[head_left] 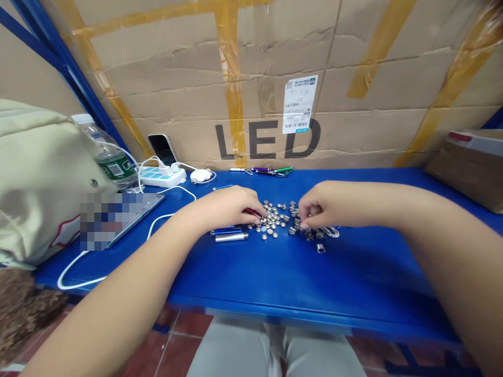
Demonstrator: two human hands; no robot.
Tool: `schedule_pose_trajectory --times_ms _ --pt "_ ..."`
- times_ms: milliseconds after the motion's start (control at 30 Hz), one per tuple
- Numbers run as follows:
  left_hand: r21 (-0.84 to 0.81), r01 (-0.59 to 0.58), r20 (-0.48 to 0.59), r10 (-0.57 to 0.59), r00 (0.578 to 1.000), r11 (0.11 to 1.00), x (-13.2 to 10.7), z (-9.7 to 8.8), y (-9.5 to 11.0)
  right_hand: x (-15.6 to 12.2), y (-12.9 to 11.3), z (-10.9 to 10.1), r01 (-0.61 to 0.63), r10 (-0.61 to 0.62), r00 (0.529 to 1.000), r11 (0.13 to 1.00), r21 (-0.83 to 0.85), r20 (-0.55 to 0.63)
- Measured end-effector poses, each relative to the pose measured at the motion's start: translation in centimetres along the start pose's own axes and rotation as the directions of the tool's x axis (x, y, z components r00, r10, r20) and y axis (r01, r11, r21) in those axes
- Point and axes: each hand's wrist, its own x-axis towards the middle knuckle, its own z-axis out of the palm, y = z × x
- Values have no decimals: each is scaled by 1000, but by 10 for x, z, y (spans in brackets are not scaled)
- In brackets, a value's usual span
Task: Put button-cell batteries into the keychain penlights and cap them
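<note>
Head view: my left hand (226,208) clamps a red penlight (252,212); my right hand's (324,207) fingers bunch together over button cells (271,222) piled within easy reach.

The left hand (222,208) and right hand (324,205) curl palm-down, reaching inward.

Room lay along bench (314,277) front | cells (271,222) blocked mid-bench | tubes (231,236) sat beside them | cable (78,277) curved leftward
</note>
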Motion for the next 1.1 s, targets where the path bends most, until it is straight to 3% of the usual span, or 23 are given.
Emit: schedule_pose_trajectory --times_ms 133,367,467,600,700,833,1000,1100 --pt "15 15 2 -15 1000 1000 -1 -2 2 -4 -5 1 42 -39 990 999 -20 133" --pt "-1 128 -88 -128 988 992 -6 -13 3 0 -7 5 43 -35 990 998 -56 140" --pt "12 190 -142 -186 972 982 -14 -24 -7 -1 -4 1 46 -44 995 999 -21 88" --pt "44 369 -237 -349 907 928 -28 -34 -30 -2 -3 -5 -62 64 997 997 45 -49" --pt "55 434 -136 -424 895 899 -32 -33 -45 1 -2 -6 -112 115 988 993 34 -107" --pt "36 466 11 -467 884 884 -28 -26 -53 5 3 -6 -91 90 990 996 -3 -108" --pt "-5 464 -9 -464 886 886 -29 -23 -52 8 9 -5 -39 39 990 999 5 -137" --pt "-27 489 -98 -489 867 872 -32 -26 -56 10 10 -6 -21 21 987 1000 3 -157"
